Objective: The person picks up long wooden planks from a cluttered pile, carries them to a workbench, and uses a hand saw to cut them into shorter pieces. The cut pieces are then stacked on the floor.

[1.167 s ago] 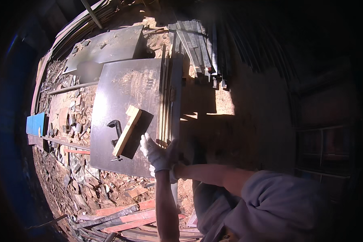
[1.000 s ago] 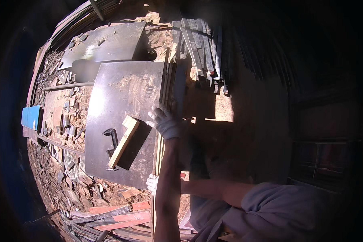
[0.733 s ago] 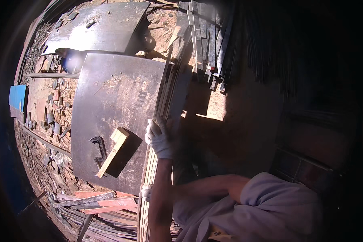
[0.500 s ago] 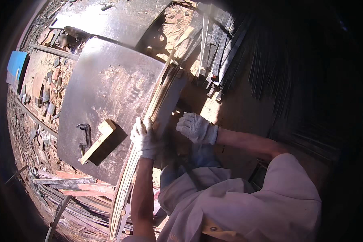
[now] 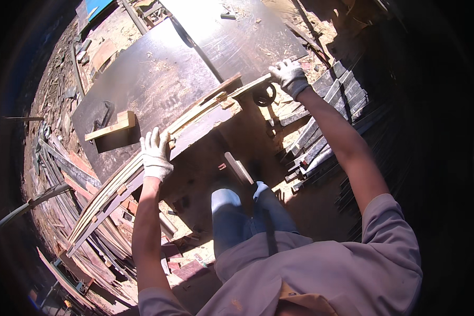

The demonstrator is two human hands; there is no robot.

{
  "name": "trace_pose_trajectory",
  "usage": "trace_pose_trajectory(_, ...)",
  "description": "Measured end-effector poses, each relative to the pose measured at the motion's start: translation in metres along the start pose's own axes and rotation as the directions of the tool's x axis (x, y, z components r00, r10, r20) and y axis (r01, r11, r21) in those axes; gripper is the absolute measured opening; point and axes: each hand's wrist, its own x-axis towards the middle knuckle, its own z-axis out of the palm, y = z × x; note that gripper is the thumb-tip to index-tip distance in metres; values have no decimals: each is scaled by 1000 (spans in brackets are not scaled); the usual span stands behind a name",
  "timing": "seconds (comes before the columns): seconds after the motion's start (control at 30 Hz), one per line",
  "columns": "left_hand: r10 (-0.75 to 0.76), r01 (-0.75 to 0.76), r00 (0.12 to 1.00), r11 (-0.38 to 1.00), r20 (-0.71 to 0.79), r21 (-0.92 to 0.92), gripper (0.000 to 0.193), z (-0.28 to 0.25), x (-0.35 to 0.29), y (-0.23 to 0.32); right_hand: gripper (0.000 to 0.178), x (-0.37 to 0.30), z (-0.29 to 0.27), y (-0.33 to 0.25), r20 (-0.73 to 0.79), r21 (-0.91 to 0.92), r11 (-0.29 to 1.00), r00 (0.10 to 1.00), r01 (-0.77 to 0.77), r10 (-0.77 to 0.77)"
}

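Several long, thin wooden strips (image 5: 110,185) lie together along the near edge of a dark metal table (image 5: 126,79), running from lower left to upper right. My left hand (image 5: 156,157), in a white glove, rests on the strips with its fingers stretched and apart. At the far right end, my gloved right hand (image 5: 289,79) is closed around the tip of a wooden strip (image 5: 252,87); its thumb is hidden. On the tabletop, left of my left hand, lie an L-shaped wooden block (image 5: 116,125) and a black clamp (image 5: 102,116).
A black handwheel (image 5: 264,95) sits under the table edge near my right hand. Grey metal bars (image 5: 321,134) are stacked at the right. Scrap strips (image 5: 68,168) pile up at the left, and a blue panel (image 5: 97,7) shows at the top. Wood shavings dot the tabletop.
My right hand has gone from near my lap out to the strips' far end and taken hold there. My left hand stays on the strips. The view has turned, so the table sits differently.
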Motion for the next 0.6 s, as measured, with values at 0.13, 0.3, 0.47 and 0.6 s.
trace_pose_trajectory(0.13,-14,13,994,1000,-112,-8,99,15,-8,2,17,-1,-4,-10,114,59,997,993,-40,33)
trace_pose_trajectory(0.3,-15,8,983,999,-181,-40,99,24,-11,5,12,-8,2,-10,19,34,999,999,29,-29)
trace_pose_trajectory(0.47,-5,-2,972,1000,-236,-29,94,33,-14,6,10,-18,16,-15,-85,-14,1000,996,12,-14)
trace_pose_trajectory(0.6,20,-24,957,1000,-288,-10,92,41,-16,2,11,-23,23,-19,-112,-48,999,993,17,-22)
